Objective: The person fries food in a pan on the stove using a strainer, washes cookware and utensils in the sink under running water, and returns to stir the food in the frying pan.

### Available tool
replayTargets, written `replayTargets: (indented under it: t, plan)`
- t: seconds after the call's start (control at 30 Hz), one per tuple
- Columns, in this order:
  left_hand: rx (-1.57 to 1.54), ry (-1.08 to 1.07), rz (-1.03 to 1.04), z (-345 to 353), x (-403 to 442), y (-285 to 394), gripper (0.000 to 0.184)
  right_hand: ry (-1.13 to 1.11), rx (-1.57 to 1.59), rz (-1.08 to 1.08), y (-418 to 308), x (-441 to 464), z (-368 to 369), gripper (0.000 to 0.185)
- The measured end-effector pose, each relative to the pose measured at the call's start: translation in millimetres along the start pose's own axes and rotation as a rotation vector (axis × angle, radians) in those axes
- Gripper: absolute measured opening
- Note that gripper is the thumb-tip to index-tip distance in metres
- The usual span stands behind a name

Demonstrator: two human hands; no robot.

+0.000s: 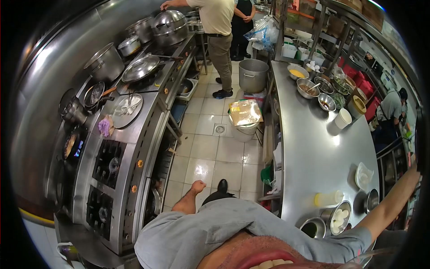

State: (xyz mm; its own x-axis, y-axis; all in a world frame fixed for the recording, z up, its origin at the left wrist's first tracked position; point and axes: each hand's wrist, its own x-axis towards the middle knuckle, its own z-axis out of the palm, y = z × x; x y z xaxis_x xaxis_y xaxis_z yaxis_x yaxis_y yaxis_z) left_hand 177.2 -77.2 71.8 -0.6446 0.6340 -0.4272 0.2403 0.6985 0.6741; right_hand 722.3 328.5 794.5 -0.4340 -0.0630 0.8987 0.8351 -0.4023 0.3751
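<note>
My left hand [198,186] hangs low over the tiled floor, between the stove side and the steel table. Its fingers are curled in, with nothing visible in them. My right arm [389,199] stretches out across the right end of the table toward the shelving. The right hand is at the dark edge of the view, so its fingers and anything in them are hidden. Near that arm stand a bowl of peeled eggs [339,218], a yellowish squeeze bottle [329,198], a bowl of dark green stuff [313,227] and a white dish [363,176].
The steel table [313,152] holds several bowls at its far end. Burners [107,166], pots and a lidded pan [141,68] line the left. A covered bucket [244,130] and large pot [253,75] stand in the aisle. A person [217,40] stands at the stove.
</note>
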Motion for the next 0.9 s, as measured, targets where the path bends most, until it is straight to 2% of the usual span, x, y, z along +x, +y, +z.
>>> replayTargets:
  t: [0.13, 0.2, 0.33, 0.4, 0.47, 0.5, 0.57, 0.6, 0.67, 0.7, 0.73, 0.77, 0.8, 0.83, 0.87, 0.9]
  plan:
    - [0.119, -0.026, -0.065, -17.6, -30.4, -43.1, 0.029, -0.019, -0.029, 0.015, -0.8, 1.8, -8.1, 0.018]
    - [0.12, -0.025, -0.186, -34.6, -51.9, -49.7, 0.03, -0.04, -0.022, 0.022, 1.6, 1.1, -6.2, 0.02]
    - [-0.082, 0.096, -0.18, -61.3, -83.3, -51.4, 0.026, -0.048, 0.0, 0.074, -5.2, 4.6, -6.3, 0.022]
    - [-0.132, 0.188, 0.065, -78.1, -93.1, -50.3, 0.023, -0.078, 0.001, 0.104, -11.6, 3.2, -4.9, 0.023]
    - [-0.215, 0.217, 0.09, -107.0, -124.1, -17.1, 0.023, 0.159, 0.026, 0.095, -24.9, -2.2, -10.5, 0.023]
    - [-0.295, 0.233, 0.12, -120.7, -133.3, -8.7, 0.023, 0.163, 0.037, 0.097, -37.2, -5.0, -18.8, 0.023]
    - [-0.249, 0.31, 0.223, -135.3, -135.5, -26.6, 0.023, -0.219, 0.292, 0.665, -80.2, -11.2, -41.0, 0.026]
    - [-0.198, 0.354, 0.303, -149.1, -145.9, -27.2, 0.022, -0.214, 0.336, 0.65, -101.5, -29.8, -37.4, 0.026]
    - [-0.165, 0.448, 0.386, -184.8, -179.2, -19.5, 0.02, -0.088, 0.594, 0.461, -156.6, -86.4, -18.5, 0.053]
    - [-0.183, 0.492, 0.401, -202.5, -197.0, -16.9, 0.019, -0.341, 0.605, 0.475, -199.6, -95.7, -68.2, 0.05]
    - [-0.174, 0.573, 0.402, -220.6, -214.3, -17.3, 0.019, -0.308, 0.98, 0.482, -243.1, -116.8, -105.4, 0.042]
    - [-0.159, 0.647, 0.403, -238.3, -233.0, -19.3, 0.018, -0.17, 1.315, 0.384, -292.2, -140.6, -144.6, 0.034]
    - [-0.153, 0.726, 0.405, -258.8, -253.4, -22.0, 0.017, -0.627, 1.346, 0.548, -333.9, -160.1, -218.5, 0.028]
    - [-0.136, 0.797, 0.413, -280.7, -275.0, -25.3, 0.017, -0.64, 1.548, 0.587, -394.1, -208.4, -237.5, 0.028]
    - [-0.151, 0.89, 0.354, -300.2, -298.9, -29.3, 0.017, -0.865, 1.404, 0.373, -434.6, -239.1, -298.5, 0.027]
    - [-0.161, 0.979, 0.304, -319.6, -320.7, -34.4, 0.018, -0.882, 1.755, 0.412, -460.6, -241.3, -372.3, 0.027]
